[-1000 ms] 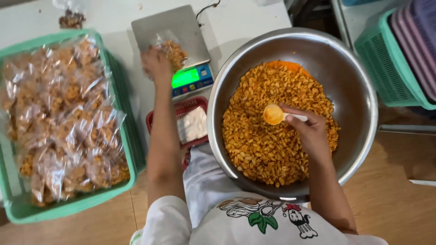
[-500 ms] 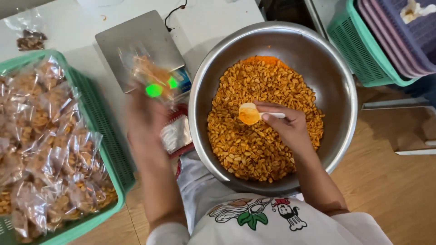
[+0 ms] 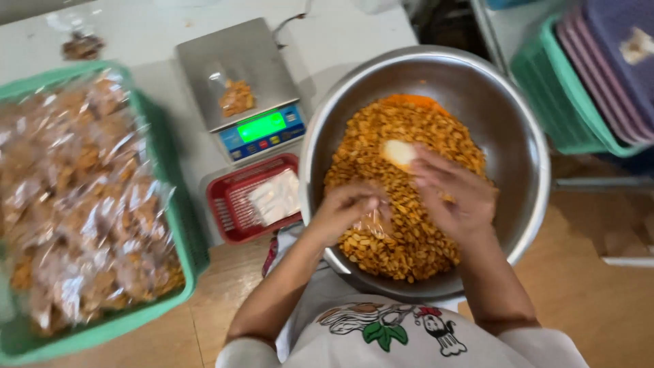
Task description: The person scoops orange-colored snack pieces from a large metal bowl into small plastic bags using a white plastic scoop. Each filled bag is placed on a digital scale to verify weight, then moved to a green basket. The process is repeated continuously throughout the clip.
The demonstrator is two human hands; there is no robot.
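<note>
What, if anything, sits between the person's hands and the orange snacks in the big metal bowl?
Nothing visible. Both the left hand and the right hand are already over the snacks inside the metal bowl. The left pinches a small clear bag; the right holds a pale scoop.

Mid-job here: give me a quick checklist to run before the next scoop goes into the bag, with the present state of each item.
1. Small clear plastic bag held over the big steel bowl: ok, left hand has it above the orange-brown snack pieces.
2. Bag mouth open: cannot tell, blurred.
3. Pale scoop in the right hand: ok, inside the bowl.
4. Scoop loaded: cannot tell.
5. Grey digital scale free: not ok, a small filled bag lies on its platform.
6. Room in the green plastic basket: not ok, heaped with sealed packets.
</note>
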